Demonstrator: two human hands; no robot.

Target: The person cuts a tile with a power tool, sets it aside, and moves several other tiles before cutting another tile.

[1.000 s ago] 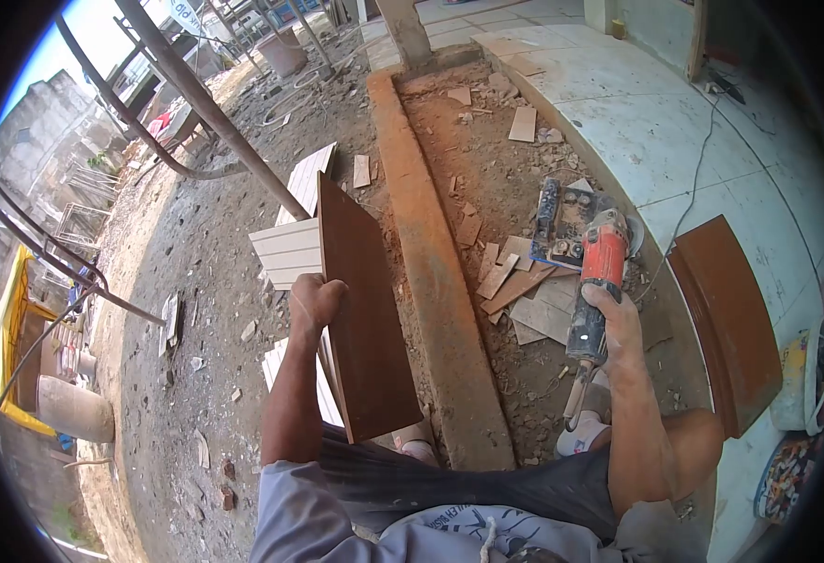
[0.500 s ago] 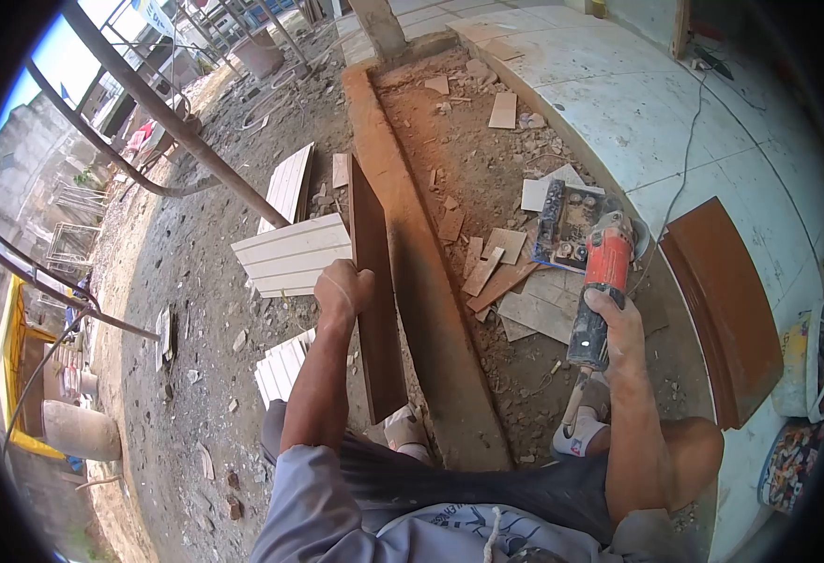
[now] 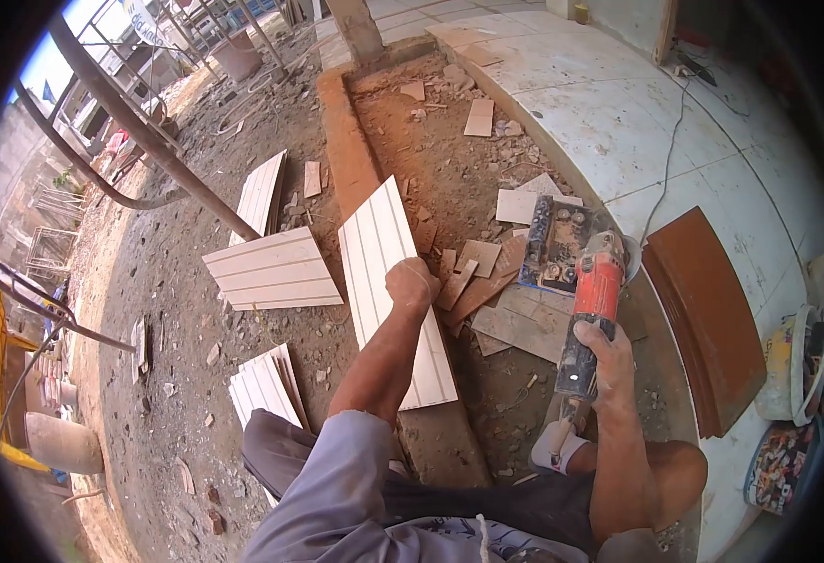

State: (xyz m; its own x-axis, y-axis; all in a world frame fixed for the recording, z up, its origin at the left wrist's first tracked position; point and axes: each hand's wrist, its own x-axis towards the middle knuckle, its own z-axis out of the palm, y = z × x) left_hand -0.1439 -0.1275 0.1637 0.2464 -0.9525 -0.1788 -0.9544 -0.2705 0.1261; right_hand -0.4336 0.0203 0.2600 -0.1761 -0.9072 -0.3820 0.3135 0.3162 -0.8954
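My left hand (image 3: 412, 283) is closed on the right edge of a long tile (image 3: 370, 249), whose pale ribbed back faces up. The tile lies slantwise over the low concrete curb (image 3: 440, 446). In my right hand (image 3: 611, 361) is a red and black angle grinder (image 3: 598, 291), gripped by its body with the disc end pointing away from me. Just beyond the grinder's head sits a dirty tool tray (image 3: 553, 249). More ribbed tiles (image 3: 276, 267) lie on the ground to the left of the held one.
Brown tiles (image 3: 703, 319) are stacked on the white tiled floor (image 3: 543, 61) at right. A white bucket (image 3: 792, 366) and a tub of fragments (image 3: 780, 469) stand near them. Tile offcuts (image 3: 529, 319) litter the dirt. A metal pole (image 3: 154, 131) slants across the left, and a cord (image 3: 679, 141) crosses the floor.
The left hand has turned the tile from on edge, brown face showing, to ribbed back up, and shifted it right over the curb. The grinder stays in the right hand. The view has shifted slightly.
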